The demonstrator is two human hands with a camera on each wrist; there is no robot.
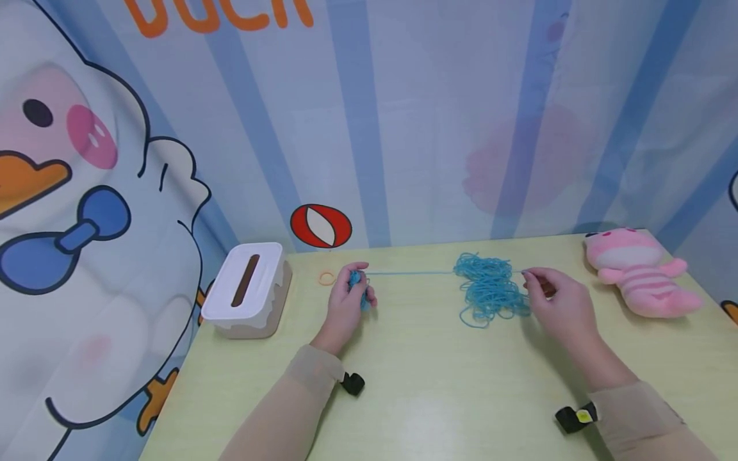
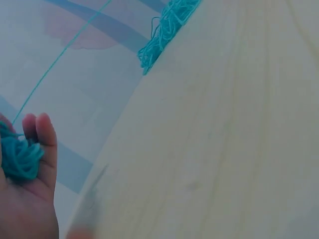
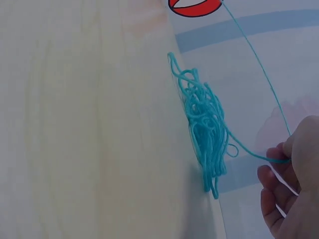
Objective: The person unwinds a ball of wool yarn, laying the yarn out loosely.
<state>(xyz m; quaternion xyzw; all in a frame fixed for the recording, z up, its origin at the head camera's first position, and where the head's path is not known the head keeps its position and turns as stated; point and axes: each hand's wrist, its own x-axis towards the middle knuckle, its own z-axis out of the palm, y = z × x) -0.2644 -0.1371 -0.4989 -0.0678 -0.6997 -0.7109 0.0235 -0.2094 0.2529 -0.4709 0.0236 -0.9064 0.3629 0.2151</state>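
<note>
A small wound bundle of teal yarn (image 2: 22, 158) lies in my left hand (image 1: 346, 299), with the fingers curled about it. From there a taut strand (image 1: 412, 273) runs across to my right hand (image 1: 562, 304), which pinches it between thumb and fingertips. A loose, tangled heap of the same yarn (image 1: 490, 288) rests on the table just left of the right hand. In the right wrist view, a second length of yarn (image 3: 249, 152) leads from the heap (image 3: 204, 124) up to the pinching fingers.
A white lidded box with a slot (image 1: 245, 288) stands at the table's left. An orange ring (image 1: 326, 278) lies beside the left hand. At the right back is a pink plush toy (image 1: 642, 272). A printed curtain (image 1: 415, 128) hangs behind the table (image 1: 426, 397).
</note>
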